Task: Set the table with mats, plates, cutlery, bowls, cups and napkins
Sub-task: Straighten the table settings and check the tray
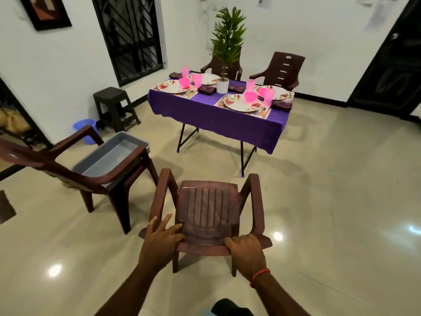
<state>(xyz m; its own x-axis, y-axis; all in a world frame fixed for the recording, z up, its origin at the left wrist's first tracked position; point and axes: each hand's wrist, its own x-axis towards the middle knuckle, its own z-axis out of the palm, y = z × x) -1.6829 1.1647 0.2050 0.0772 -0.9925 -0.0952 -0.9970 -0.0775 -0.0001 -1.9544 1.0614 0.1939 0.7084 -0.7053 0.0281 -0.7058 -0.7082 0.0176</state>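
The top rail of the near chair (206, 213) is clasped by the right grip (245, 247), with the fingers curled over it. The left grip (160, 238) is laid on the rail's left corner, fingers spread and mostly straight, with nothing enclosed. Close on the left a second chair (25, 156) is stood, and a grey tub (114, 153) is carried on its seat. Bare floor (319, 190) is seen between the near chair and the desk (218, 119), and widely to the right. Behind the second chair, a blue bucket (85, 130) and a dark stool (114, 103) are kept by the wall. On the purple-draped desk, plates (241, 102), pink cups (250, 85), mats (262, 112) and napkins (282, 104) are laid around a potted plant (222, 85). Two far chairs (282, 69) are set beyond it.
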